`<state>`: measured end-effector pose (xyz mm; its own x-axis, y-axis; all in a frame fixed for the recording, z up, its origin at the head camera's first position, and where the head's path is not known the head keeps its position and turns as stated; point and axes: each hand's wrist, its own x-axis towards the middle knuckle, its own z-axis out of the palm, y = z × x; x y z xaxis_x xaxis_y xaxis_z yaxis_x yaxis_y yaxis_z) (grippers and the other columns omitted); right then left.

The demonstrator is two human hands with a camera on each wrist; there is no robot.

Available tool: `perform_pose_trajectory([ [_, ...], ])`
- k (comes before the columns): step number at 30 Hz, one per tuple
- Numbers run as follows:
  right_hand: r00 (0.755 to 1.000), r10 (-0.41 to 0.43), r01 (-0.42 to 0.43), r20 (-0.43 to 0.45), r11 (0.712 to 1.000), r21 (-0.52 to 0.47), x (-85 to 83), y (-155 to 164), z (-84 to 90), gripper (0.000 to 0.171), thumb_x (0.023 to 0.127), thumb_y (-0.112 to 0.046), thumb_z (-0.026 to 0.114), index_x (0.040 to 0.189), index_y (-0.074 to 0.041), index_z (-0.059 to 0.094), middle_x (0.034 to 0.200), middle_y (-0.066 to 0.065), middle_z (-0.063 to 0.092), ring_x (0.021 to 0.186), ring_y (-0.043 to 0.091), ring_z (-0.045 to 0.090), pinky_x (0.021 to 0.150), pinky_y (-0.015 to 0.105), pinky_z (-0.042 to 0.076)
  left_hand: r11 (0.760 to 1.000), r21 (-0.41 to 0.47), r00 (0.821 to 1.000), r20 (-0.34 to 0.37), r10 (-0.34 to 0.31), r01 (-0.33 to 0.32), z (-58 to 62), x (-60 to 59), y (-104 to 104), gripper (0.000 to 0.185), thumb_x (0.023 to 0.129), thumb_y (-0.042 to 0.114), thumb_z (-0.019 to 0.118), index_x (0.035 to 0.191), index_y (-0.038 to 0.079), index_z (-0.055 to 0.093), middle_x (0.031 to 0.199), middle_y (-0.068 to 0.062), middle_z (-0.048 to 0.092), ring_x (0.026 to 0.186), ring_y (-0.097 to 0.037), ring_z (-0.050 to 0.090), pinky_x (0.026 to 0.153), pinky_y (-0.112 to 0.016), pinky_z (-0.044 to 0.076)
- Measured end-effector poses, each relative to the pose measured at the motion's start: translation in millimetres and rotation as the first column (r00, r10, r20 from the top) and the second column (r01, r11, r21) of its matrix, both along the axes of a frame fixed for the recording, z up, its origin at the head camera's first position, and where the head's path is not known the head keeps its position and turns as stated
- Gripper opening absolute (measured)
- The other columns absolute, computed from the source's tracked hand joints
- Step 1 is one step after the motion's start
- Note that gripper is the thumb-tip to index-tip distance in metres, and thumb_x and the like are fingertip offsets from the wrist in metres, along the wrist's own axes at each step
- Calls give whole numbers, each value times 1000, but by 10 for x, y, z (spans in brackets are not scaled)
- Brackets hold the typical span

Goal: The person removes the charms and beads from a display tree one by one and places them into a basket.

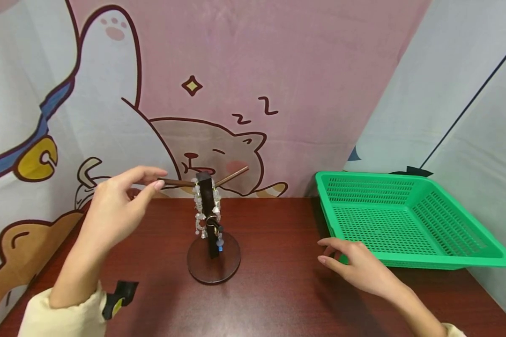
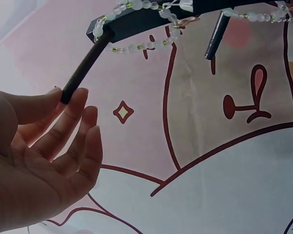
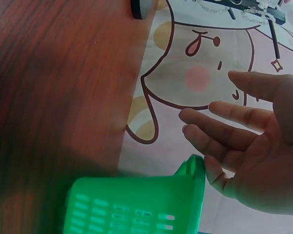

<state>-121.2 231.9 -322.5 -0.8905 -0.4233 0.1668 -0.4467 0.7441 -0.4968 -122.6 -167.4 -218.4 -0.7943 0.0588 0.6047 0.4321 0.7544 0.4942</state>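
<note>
Left hand [image 1: 115,206] pinches one peg [image 1: 178,183] at its tip, likely steadying the stand [image 1: 208,201]; pegs bear bracelets [image 1: 198,206]. Right hand [image 1: 358,264], relaxed, holds nothing beside basket [image 1: 426,259].

Through my remote feed I count one dark brown stand [image 1: 207,199] with one round base [image 1: 213,272] and two slim brown rods [image 1: 177,182], toward nine and two o'clock. At least two translucent white beaded strands [image 1: 198,201] hang there; overlap hides their exact total. I have one bare left grip [image 1: 120,206], one bare right grip [image 1: 358,267], one green perforated plastic basket [image 1: 447,259] at the stand's three o'clock, one reddish-brown counter [image 1: 274,290].
</note>
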Motion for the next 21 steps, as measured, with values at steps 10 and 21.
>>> perform_pose_trajectory([
  [10, 997, 74, -72, 34, 996, -54, -44, -204, -105, 29, 89, -27, 60, 111, -8, 61, 84, -11, 64, 71, 1, 56, 64, 26, 45, 1000, -11, 999, -33, 17, -17, -19, -15, 5, 11, 88, 10, 61, 94, 11, 70, 80, -2, 68, 64, -18, 60, 57, -14, 38],
  [21, 967, 232, -213, 107, 963, -164, -174, -531, -221, 24, 88, -19, 61, 108, -6, 62, 98, 2, 65, 78, 5, 61, 66, 26, 49, 1000, 9, 1000, -22, 15, -15, -26, -12, 4, 11, 88, 11, 61, 93, 11, 70, 80, -3, 68, 63, -18, 62, 55, -15, 38],
])
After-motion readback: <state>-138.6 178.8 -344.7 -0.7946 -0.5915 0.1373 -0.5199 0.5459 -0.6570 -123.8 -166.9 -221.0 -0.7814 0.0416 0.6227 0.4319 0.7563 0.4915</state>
